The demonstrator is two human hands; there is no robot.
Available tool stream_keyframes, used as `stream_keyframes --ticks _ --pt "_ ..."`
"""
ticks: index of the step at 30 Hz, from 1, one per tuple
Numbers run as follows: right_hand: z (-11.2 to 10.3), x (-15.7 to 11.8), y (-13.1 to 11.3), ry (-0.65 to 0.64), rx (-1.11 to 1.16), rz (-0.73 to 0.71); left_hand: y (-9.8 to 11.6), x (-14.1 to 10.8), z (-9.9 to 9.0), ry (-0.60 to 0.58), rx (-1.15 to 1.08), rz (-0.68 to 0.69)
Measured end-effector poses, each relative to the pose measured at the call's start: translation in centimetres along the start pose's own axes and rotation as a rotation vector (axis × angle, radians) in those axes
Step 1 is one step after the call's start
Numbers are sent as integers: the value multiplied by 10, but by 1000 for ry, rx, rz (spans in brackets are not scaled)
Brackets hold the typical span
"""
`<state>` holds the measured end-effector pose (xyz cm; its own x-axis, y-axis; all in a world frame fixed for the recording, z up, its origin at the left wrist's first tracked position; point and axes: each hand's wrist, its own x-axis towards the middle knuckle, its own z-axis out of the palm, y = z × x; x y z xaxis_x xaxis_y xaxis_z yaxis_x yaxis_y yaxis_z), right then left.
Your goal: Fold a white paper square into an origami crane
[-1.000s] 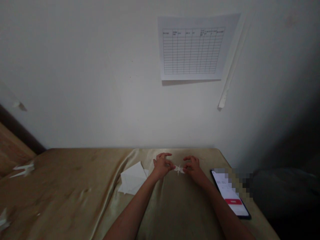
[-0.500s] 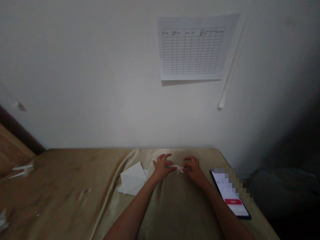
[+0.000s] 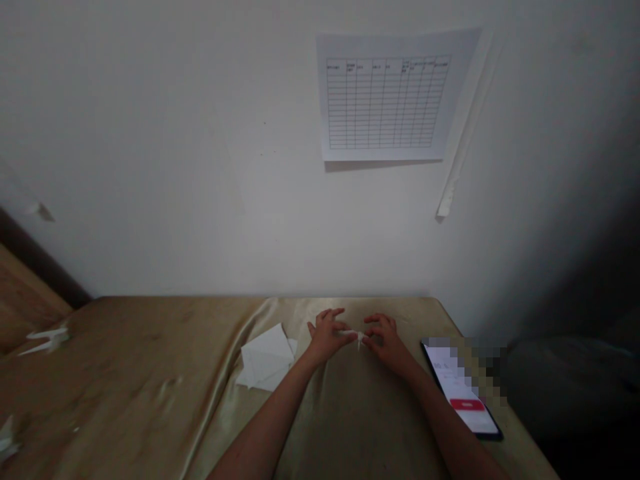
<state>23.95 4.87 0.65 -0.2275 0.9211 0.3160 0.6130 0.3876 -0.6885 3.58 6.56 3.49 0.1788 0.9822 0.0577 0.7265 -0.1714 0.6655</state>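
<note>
Between my two hands is a small white twisted piece (image 3: 359, 337), thin and knotted-looking, too small to make out in detail. My left hand (image 3: 329, 335) pinches its left end between thumb and forefinger, the other fingers raised. On the other side, my right hand (image 3: 384, 339) grips the right end with thumb and fingertips. Several white paper sheets (image 3: 266, 359) lie loosely stacked to the left of my left forearm, on the shiny gold-brown cloth (image 3: 370, 413).
A phone (image 3: 463, 393) with a lit screen lies right of my right forearm. White folded pieces (image 3: 49, 340) rest at the far left, another (image 3: 7, 440) below them. Behind the table, a printed grid sheet (image 3: 385, 100) hangs on the wall.
My right hand has shifted slightly left, closer to my left hand, and less of the white piece shows between them.
</note>
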Motion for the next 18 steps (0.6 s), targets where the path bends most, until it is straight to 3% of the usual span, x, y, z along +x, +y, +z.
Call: stream_keyframes --ticks 18 --pt "3 2 1 -45 17 79 1 -1 -2 -46 37 3"
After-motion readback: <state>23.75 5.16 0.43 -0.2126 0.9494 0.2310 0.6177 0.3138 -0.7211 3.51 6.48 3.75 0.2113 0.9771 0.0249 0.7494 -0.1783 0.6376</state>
